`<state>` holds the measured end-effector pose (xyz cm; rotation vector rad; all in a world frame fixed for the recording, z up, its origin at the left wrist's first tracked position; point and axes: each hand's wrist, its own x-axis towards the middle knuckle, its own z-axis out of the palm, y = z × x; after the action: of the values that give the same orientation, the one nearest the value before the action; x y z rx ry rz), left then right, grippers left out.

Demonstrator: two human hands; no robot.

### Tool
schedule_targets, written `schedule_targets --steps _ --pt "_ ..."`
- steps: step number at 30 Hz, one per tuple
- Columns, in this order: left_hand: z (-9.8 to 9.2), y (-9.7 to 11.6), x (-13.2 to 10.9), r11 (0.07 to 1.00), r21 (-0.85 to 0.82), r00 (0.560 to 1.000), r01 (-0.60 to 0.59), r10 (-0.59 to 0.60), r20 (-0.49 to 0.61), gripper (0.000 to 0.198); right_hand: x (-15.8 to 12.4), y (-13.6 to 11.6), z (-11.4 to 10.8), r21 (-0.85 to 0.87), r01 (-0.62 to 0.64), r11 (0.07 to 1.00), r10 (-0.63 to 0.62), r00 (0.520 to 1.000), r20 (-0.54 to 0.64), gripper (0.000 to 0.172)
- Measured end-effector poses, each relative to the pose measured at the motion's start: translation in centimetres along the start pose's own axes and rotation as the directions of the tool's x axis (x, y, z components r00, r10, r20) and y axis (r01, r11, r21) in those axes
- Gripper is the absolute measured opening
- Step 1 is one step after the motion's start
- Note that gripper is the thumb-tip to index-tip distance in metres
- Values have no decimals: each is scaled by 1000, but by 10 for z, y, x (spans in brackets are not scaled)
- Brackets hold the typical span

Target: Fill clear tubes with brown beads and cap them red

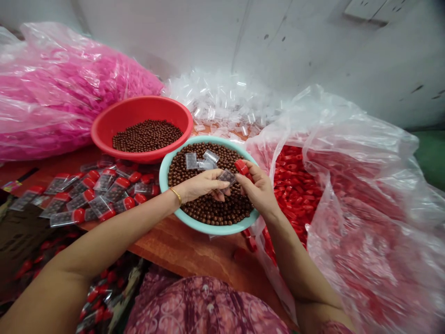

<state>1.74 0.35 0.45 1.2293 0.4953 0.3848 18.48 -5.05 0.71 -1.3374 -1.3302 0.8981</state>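
Note:
Above a pale turquoise basin point(165, 199) of round brown balls point(212, 211), my left hand point(203, 184) grips a small clear plastic box point(227, 177) with dark balls showing inside. My right hand point(259, 188) pinches a red cap point(242, 167) between its fingers, close to the box's right end. Cap and box look apart, though the fingers partly cover the gap. On top of the balls, just beyond my left hand, lie several clear boxes point(191, 161).
Behind left stands a red basin point(104, 132) of brown balls. Filled, red-capped boxes point(102, 206) pile up at left. Clear boxes point(222, 102) heap against the wall. An open bag of red caps point(295, 185) lies right; a bag of pink pieces point(69, 88) sits far left.

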Motion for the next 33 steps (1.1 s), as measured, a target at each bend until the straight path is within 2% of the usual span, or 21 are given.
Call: schedule_targets --steps 3,5,7,13,16,21,23,27,30,33 --pt "-1 2 -2 1000 -17 998 27 -26 59 27 7 -4 -6 139 -99 985 77 985 156 28" --pt "-1 2 -2 999 -31 997 30 -28 78 26 11 -4 -9 195 -133 972 82 965 249 25" --pt "-1 2 -1 999 -48 996 18 -14 87 26 13 -3 -9 226 -131 965 69 962 265 25" --pt "-2 2 1 997 -73 998 -35 39 55 26 14 5 -3 286 -63 956 9 982 187 22" --pt "-1 3 0 998 -59 998 -32 35 52 24 16 5 -5 287 -82 954 9 969 248 21" --pt "-1 4 -2 999 -36 997 -32 34 67 23 22 3 -7 271 -171 947 48 912 408 25" --pt "-1 3 -1 998 -46 998 -47 49 43 23 25 3 -4 277 -165 946 48 921 385 29" --pt "-1 3 1 992 -46 991 -113 109 -83 20 30 6 3 302 -151 941 87 972 217 35" --pt "1 2 1 991 21 975 -133 134 -177 18 29 8 4 295 -179 939 142 979 143 35" --pt "3 0 3 985 105 968 -138 156 -196 21 23 6 4 209 -106 972 88 992 94 32"
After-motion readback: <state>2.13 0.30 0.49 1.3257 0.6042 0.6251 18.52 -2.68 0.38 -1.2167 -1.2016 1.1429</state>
